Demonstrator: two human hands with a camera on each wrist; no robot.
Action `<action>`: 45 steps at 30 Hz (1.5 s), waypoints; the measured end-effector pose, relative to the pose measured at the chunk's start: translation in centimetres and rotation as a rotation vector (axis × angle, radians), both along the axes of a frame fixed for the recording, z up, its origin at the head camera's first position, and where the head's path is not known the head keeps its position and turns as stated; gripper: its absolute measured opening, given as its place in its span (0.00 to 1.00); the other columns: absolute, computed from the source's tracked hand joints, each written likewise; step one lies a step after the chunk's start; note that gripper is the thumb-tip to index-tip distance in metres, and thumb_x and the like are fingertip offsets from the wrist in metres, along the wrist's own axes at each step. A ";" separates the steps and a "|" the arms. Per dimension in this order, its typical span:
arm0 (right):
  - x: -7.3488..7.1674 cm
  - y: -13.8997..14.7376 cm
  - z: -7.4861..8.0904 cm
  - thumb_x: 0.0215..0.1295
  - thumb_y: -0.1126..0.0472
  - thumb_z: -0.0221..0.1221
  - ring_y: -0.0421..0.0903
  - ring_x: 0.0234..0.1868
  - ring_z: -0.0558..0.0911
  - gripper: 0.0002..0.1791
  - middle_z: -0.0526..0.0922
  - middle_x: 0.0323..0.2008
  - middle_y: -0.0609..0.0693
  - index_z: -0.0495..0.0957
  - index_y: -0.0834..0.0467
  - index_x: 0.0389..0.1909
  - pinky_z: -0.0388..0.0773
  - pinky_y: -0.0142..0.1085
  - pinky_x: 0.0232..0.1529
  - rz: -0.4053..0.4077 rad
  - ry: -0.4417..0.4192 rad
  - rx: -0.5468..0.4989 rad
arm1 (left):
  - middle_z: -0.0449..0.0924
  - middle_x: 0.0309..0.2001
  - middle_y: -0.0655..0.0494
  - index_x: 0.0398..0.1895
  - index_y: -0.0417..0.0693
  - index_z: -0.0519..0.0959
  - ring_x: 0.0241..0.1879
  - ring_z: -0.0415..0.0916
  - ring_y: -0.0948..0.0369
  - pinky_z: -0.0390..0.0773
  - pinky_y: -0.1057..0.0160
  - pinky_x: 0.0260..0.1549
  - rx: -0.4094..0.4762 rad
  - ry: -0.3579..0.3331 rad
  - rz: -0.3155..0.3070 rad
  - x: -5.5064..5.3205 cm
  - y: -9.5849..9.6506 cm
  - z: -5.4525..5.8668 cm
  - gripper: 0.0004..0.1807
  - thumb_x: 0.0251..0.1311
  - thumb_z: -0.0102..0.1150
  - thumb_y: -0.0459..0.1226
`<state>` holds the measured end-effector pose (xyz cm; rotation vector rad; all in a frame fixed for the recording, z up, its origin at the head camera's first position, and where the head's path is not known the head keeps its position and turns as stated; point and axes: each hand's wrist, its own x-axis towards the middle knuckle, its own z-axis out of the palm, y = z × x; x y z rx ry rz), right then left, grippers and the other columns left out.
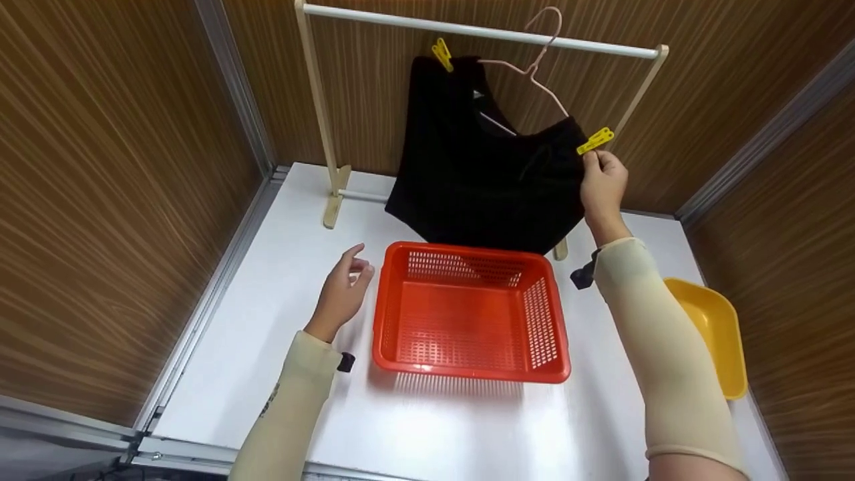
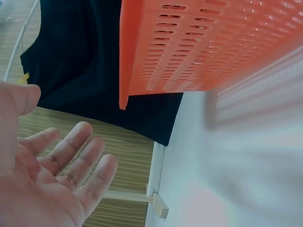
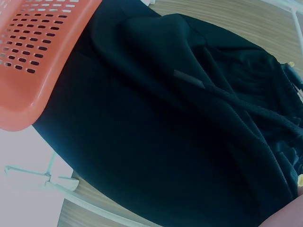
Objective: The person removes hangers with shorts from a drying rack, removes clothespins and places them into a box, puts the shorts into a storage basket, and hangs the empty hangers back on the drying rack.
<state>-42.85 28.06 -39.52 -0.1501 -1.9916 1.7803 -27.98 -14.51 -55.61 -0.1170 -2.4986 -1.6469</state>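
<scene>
Black shorts (image 1: pixel 494 180) with a drawstring at the waist (image 3: pixel 156 127) hang from a pink wire hanger (image 1: pixel 534 69). One yellow clothespin (image 1: pixel 442 55) clips the waistband's left corner, and another yellow clothespin (image 1: pixel 595 141) clips the right corner. Just below that right clothespin, my right hand (image 1: pixel 604 187) pinches the edge of the shorts with thumb and fingers. My left hand (image 1: pixel 344 287) holds nothing; its palm and loosely bent fingers (image 2: pixel 94 182) show in the left wrist view. It hovers left of a red basket (image 1: pixel 461 321), below the shorts' left side.
The hanger hooks over the white bar (image 1: pixel 467 29) of a garment rack with wooden legs (image 1: pixel 317 100). The red basket stands on the white table (image 1: pixel 267 280) in front of the rack. A yellow tray (image 1: pixel 728 334) lies at the right, partly behind my forearm. Wood-grain walls enclose three sides.
</scene>
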 end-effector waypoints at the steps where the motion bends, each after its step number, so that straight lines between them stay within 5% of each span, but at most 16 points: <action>1: 0.2 0.1 0.1 0.78 0.61 0.55 0.40 0.36 0.71 0.10 0.74 0.30 0.45 0.81 0.59 0.35 0.66 0.32 0.41 0.004 0.002 -0.001 | 0.80 0.58 0.46 0.78 0.51 0.63 0.61 0.75 0.53 0.73 0.49 0.63 -0.002 -0.002 0.002 0.1 0.0 0.0 0.29 0.77 0.52 0.45; 16: 6.1 1.0 -0.6 0.78 0.64 0.55 0.40 0.37 0.73 0.10 0.78 0.32 0.46 0.82 0.63 0.39 0.69 0.32 0.42 0.047 0.037 -0.037 | 0.79 0.59 0.42 0.77 0.50 0.64 0.61 0.75 0.51 0.73 0.47 0.63 0.001 -0.038 -0.007 1.2 1.0 -0.7 0.29 0.76 0.54 0.43; 26: 11.2 0.2 -1.9 0.78 0.64 0.55 0.40 0.35 0.75 0.09 0.81 0.31 0.44 0.82 0.61 0.38 0.73 0.29 0.39 0.051 0.108 -0.057 | 0.77 0.60 0.45 0.77 0.50 0.64 0.58 0.76 0.51 0.76 0.47 0.58 -0.152 -0.063 -0.009 1.4 1.3 -1.6 0.32 0.72 0.59 0.41; 45: 17.4 -2.2 -6.7 0.78 0.67 0.53 0.38 0.38 0.79 0.10 0.85 0.33 0.45 0.84 0.63 0.40 0.76 0.29 0.46 0.086 0.063 -0.172 | 0.71 0.65 0.46 0.73 0.43 0.71 0.52 0.78 0.52 0.80 0.50 0.49 -0.291 -0.017 -0.008 1.2 0.9 -3.4 0.31 0.70 0.62 0.43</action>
